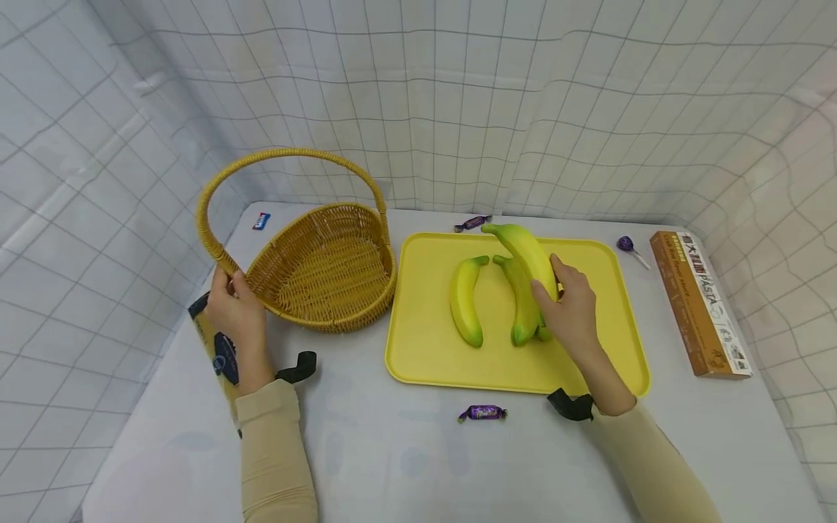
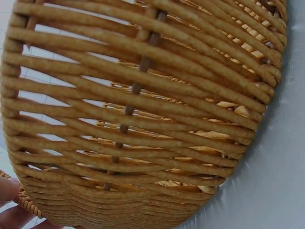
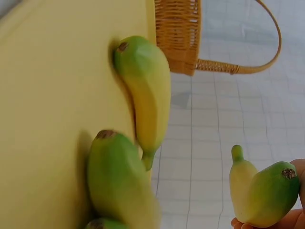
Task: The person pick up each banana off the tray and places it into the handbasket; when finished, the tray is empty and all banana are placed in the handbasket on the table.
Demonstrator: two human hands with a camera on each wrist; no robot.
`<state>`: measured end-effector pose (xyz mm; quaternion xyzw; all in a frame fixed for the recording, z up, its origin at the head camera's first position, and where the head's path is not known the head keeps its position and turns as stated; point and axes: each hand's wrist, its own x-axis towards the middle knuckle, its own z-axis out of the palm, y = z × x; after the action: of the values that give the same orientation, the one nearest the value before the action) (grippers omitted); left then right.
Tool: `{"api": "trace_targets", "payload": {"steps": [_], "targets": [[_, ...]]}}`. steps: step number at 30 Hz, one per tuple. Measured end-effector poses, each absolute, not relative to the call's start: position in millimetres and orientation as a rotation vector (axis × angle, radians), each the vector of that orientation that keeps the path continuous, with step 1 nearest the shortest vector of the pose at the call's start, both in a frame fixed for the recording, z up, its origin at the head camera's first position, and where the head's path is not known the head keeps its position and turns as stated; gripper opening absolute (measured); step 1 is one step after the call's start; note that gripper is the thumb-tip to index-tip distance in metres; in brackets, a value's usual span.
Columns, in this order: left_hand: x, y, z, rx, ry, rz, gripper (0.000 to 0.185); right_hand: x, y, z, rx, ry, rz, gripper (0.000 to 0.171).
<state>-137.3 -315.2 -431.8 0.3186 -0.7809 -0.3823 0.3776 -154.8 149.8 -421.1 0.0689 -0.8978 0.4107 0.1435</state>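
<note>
yellow tray (image 1: 425, 349) under bananas (image 1: 466, 303), right hand (image 1: 571, 305) round another banana (image 1: 527, 251), left hand (image 1: 239, 314) round handle (image 1: 288, 152) of wicker basket (image 1: 333, 272)

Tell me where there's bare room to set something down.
Free: table between both sleeves, this side of the nearer purple candy; yellow tray between its left rim and the left banana. Crowded: mid-tray, where the right hand holds a banana above another.

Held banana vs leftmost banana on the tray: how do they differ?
The held banana is raised in the right hand; the leftmost banana lies on the tray. In the head view, the held banana's stem points up-left, the leftmost banana's up-right. Both are yellow with green ends.
</note>
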Motion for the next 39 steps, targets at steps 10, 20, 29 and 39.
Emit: {"api": "trace_targets", "payload": {"steps": [10, 20, 29, 39], "targets": [[-137, -316, -433, 0.766, -1.984, -0.977, 0.022, -169, 76, -401, 0.562, -2.543, 1.214, 0.052], [-135, -315, -432, 0.752, -1.986, -0.981, 0.022, -186, -4, -391, 0.827, -2.634, 1.256, 0.055], [-135, -316, -432, 0.762, -1.983, -1.000, 0.022, -207, -73, -396, 0.932, -2.703, 1.113, 0.053], [-134, -318, -433, 0.752, -1.997, -0.982, 0.021, -225, -117, -409, 0.952, -2.770, 1.082, 0.050]]}}
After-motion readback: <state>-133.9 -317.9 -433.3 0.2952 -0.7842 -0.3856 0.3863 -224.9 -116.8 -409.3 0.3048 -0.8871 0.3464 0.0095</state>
